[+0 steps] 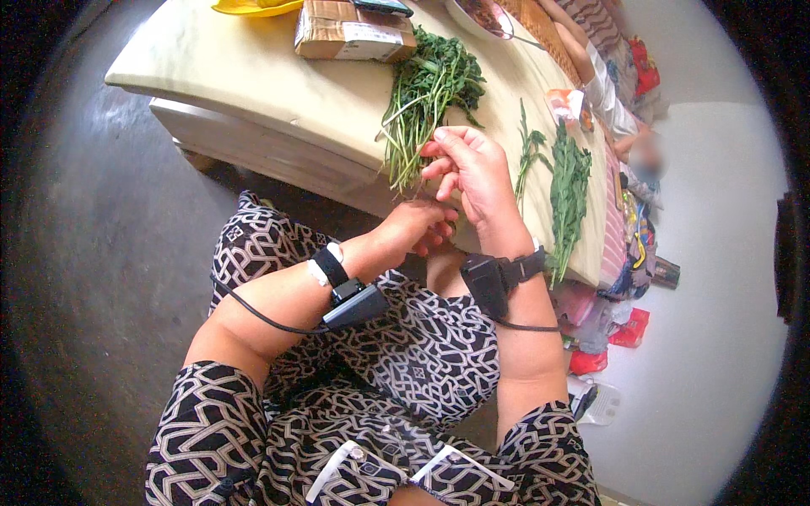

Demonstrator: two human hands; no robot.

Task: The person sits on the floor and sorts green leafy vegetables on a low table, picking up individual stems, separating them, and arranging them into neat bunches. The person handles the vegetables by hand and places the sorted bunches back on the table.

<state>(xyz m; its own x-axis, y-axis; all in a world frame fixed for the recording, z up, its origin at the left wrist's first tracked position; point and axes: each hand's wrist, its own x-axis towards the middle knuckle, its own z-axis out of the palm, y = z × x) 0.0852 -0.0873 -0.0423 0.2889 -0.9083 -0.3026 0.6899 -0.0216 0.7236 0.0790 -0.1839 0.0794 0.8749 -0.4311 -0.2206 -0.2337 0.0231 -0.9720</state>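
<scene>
A bunch of leafy green vegetables point(436, 76) lies on the table with its pale stems and thin roots hanging over the near edge. My right hand point(471, 164) is beside those stems, thumb and forefinger close together and the other fingers loosely curled. Whether a stem is pinched there is unclear. Below it, under the root ends, my left hand point(421, 228) has its fingers bent; anything inside them is hidden. To the right lie a thin loose sprig point(526, 152) and a smaller pile of greens point(568, 202).
A cardboard box point(348, 35) with a phone point(383, 6) on top stands behind the bunch on the pale-covered table point(240, 69). A yellow item point(259, 6), a bowl point(481, 18) and an orange-white packet point(565, 104) are also there. Another person point(607, 88) is at the far right.
</scene>
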